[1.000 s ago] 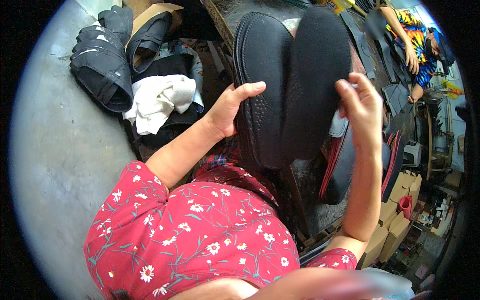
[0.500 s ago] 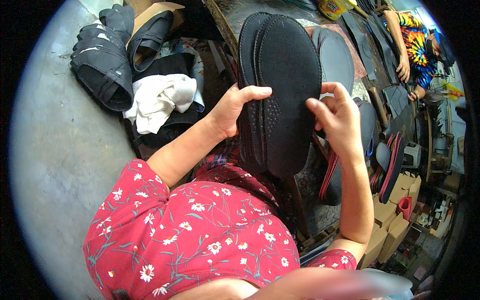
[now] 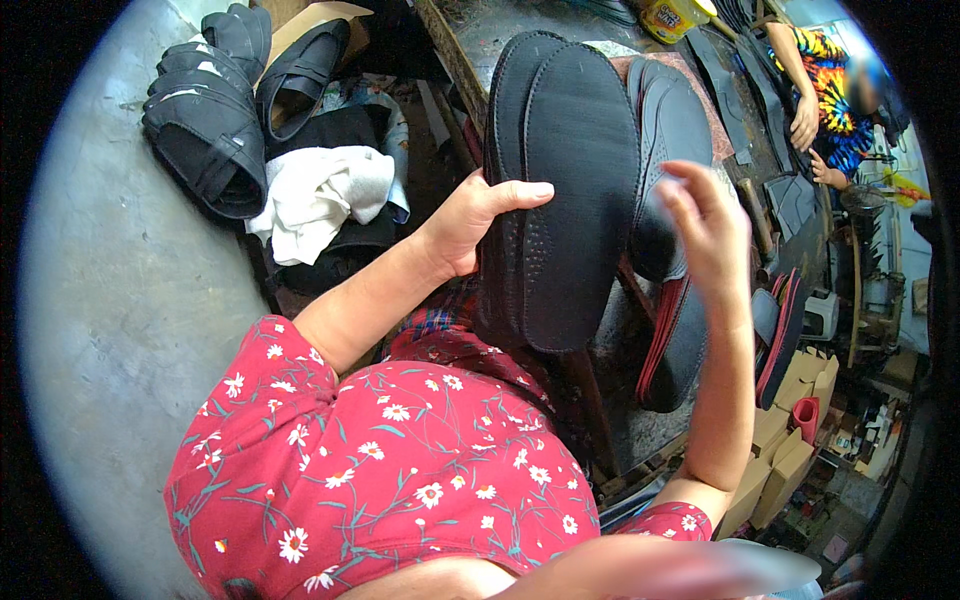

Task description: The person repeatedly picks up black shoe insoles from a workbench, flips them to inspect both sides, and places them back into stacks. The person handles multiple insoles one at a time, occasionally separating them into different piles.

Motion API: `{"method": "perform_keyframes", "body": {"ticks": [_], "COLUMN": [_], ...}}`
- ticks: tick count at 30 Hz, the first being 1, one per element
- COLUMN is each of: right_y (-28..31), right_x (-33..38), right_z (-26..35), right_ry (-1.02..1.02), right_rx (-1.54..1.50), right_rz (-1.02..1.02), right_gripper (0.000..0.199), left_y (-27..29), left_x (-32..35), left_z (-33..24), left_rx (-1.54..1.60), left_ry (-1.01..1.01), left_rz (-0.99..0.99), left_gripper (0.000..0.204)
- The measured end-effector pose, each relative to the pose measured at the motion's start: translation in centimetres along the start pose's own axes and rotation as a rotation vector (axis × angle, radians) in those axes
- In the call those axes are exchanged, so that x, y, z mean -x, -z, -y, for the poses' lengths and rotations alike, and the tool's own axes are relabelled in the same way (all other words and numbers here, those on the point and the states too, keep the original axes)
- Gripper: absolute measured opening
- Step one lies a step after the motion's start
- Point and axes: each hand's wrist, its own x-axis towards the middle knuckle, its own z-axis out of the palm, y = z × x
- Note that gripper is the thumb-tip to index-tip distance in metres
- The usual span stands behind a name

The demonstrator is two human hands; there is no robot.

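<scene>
My left hand (image 3: 475, 218) grips a stack of flat black shoe soles (image 3: 570, 200), held upright in front of me with the thumb lying across the front one. My right hand (image 3: 702, 228) hovers just right of the stack. Its fingers are spread and blurred, and it holds nothing. Behind the stack, a grey-black sole (image 3: 672, 120) lies on the workbench (image 3: 470, 45). My red flowered sleeves fill the lower part of the view.
A pile of black shoe uppers (image 3: 205, 125) and a white cloth (image 3: 325, 195) lie on the grey floor at left. Red-edged soles (image 3: 672, 345) lean below the bench. Cardboard boxes (image 3: 790, 440) stand at lower right. Another person in a tie-dye shirt (image 3: 835, 95) works at the far right.
The two soles were apart, one in each hand, then were brought together into one stack. My right hand has now come off the stack and moved right; my left hand keeps its hold.
</scene>
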Motion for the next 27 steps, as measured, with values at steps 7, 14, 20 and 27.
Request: {"method": "perform_keyframes", "body": {"ticks": [7,14,20,27], "right_y": [-0.7,2.5,-1.5,-1.0], "right_x": [1.5,-2.8,1.8,1.6], "right_z": [2.6,-1.5,2.9,4.0], "right_ry": [-0.070,-0.070,-0.007,-0.248], "right_rx": [-0.427,0.038,0.037,-0.452], "right_rz": [-0.080,-0.299,0.139,0.087], "right_gripper": [0.032,0.052,0.043,0.023], "left_y": [0.7,1.4,-0.2,0.1], "left_x": [0.1,-0.4,-0.2,0.0], "left_z": [-0.8,-0.4,-0.2,-0.7], "left_rx": [0.323,0.052,0.044,0.229], "left_ry": [0.139,0.028,0.016,0.150], "left_rz": [0.087,0.041,0.044,0.072], "left_gripper": [0.041,0.040,0.037,0.028]}}
